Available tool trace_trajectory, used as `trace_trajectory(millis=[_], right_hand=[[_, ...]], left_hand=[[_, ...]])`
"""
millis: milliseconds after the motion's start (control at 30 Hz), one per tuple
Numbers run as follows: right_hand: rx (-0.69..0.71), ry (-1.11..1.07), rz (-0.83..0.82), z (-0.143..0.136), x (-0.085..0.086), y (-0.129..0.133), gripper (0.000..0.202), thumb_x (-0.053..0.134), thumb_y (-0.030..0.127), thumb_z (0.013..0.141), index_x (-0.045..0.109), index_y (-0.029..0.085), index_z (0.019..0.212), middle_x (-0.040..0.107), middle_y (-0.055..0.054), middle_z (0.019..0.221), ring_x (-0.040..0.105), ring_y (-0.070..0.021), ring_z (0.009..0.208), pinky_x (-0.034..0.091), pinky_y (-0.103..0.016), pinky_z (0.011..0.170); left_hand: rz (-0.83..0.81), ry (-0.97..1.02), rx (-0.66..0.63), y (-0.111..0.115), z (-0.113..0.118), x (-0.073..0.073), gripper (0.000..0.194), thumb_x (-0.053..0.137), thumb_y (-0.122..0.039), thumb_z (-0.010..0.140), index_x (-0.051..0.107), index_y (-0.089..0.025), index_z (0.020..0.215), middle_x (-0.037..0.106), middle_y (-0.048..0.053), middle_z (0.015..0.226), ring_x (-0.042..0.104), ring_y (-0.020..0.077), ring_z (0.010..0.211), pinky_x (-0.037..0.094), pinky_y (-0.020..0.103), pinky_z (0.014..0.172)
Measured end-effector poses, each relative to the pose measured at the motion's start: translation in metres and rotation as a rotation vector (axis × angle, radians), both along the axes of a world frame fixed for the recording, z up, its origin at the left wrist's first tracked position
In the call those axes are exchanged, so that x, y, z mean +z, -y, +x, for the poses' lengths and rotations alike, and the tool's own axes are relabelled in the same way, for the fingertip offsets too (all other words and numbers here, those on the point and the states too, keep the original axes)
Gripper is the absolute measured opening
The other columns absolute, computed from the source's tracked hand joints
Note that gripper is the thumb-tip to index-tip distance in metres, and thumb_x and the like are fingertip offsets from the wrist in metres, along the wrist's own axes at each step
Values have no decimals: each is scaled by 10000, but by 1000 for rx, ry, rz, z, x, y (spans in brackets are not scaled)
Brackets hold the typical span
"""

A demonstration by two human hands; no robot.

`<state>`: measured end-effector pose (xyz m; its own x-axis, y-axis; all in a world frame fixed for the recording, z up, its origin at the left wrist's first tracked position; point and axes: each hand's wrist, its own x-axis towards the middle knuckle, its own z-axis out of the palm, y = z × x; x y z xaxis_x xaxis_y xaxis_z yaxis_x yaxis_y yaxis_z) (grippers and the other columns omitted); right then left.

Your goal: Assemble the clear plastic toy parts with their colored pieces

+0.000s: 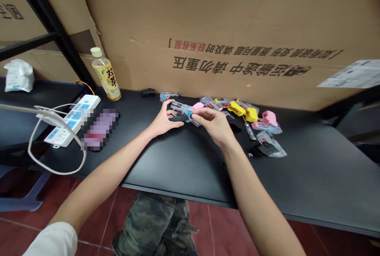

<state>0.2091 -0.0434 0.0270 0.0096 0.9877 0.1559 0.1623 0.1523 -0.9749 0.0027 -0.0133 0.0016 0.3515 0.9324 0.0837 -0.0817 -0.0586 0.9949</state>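
Between my two hands is a small clear plastic device (181, 108) with blue and black parts, held above the black table (172, 161). My left hand (164, 120) grips its left end, thumb below and fingers above. At its right end, my right hand (212, 122) pinches it with thumb and index finger. Just behind and to the right lie more clear pieces (210, 102), a pink part (198, 106) and yellow parts (237, 108). Fine details of the held device are too small to tell.
A yellow-labelled bottle (107, 76), a white power strip (73, 120) with looping cables and a blurred phone (100, 129) are at the left. Pink parts (269, 118) and a clear piece (271, 145) lie at the right. Behind stands a large cardboard sheet (237, 18).
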Motion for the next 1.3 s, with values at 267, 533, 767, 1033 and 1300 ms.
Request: trace_trajectory(millis=[267,533,767,1033,1300], right_hand=[[-7,-18,3,0,-1,-1,390,895,522,663,787,219,883,789,-66,978,732,-256,932,558,-467,971],[-6,-68,6,1,-2,-1,384,897,525,670,772,236,890,785,-54,1006,730,-261,985,549,-494,1026],[-92,-233,21,3,-2,-5,358,866,491,709,689,257,914,716,-24,1011,716,-225,1021,590,-462,1013],[-183,-213,-5,6,-1,-9,195,746,280,756,615,252,897,609,16,824,705,-182,774,627,-367,741],[-104,-260,-218,-7,4,-3,44,615,190,692,606,197,735,526,27,532,471,-100,486,363,-213,443]], left_hand=[[70,-29,-4,3,0,0,970,820,-123,647,289,-277,1445,583,78,1205,652,209,1080,556,384,919],[66,10,-24,1,-1,-1,964,824,-125,651,299,-278,1445,629,66,1186,651,203,1115,498,438,1046],[102,31,-10,2,0,2,938,849,-142,643,340,-273,1420,645,69,1209,649,213,1157,448,451,1109],[-38,69,27,2,-2,7,917,880,-253,673,348,-323,1416,669,60,1146,698,199,967,543,336,822],[-48,107,-4,-1,-1,4,908,856,-351,704,278,-310,1402,665,36,1040,709,184,853,520,275,686]])
